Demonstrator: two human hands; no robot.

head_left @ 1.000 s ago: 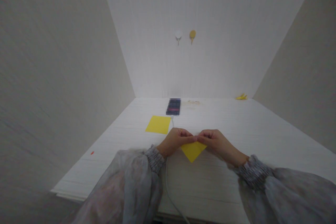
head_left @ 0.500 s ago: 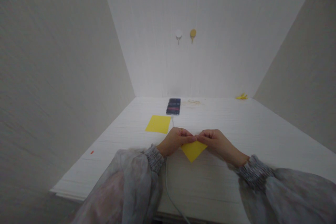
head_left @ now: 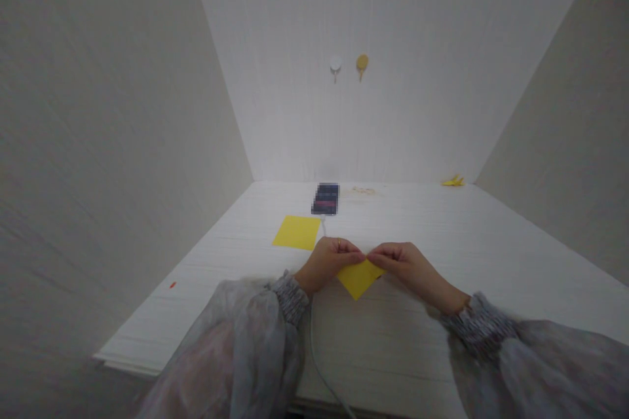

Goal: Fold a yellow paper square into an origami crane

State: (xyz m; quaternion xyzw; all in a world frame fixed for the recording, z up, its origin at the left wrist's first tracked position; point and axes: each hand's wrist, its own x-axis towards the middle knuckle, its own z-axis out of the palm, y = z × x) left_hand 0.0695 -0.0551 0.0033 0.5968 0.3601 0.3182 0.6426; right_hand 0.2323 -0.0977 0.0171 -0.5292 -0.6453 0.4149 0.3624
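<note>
Between my two hands is a piece of yellow paper (head_left: 357, 281), its lower corner pointing toward me. My left hand (head_left: 333, 260) pinches its upper left part, thumb on top. From the other side my right hand (head_left: 397, 258) pinches the paper near the top, and the fingertips of both hands almost meet there. My fingers cover the paper's upper edge, so I cannot tell how it is folded. A second, flat yellow sheet (head_left: 297, 232) lies on the white table (head_left: 236, 236), beyond my left hand.
A phone with a blurred screen (head_left: 326, 199) lies near the back wall, and a white cable (head_left: 314, 347) runs from it toward the front edge. At the back right sits a folded yellow paper shape (head_left: 453, 181). A small red scrap (head_left: 172, 285) lies at left. Two round hooks (head_left: 362, 62) are on the wall.
The fingertips of my right hand have shifted slightly on the paper, and the paper's lower corner has moved a little to the left and up. Both hands keep their pinch.
</note>
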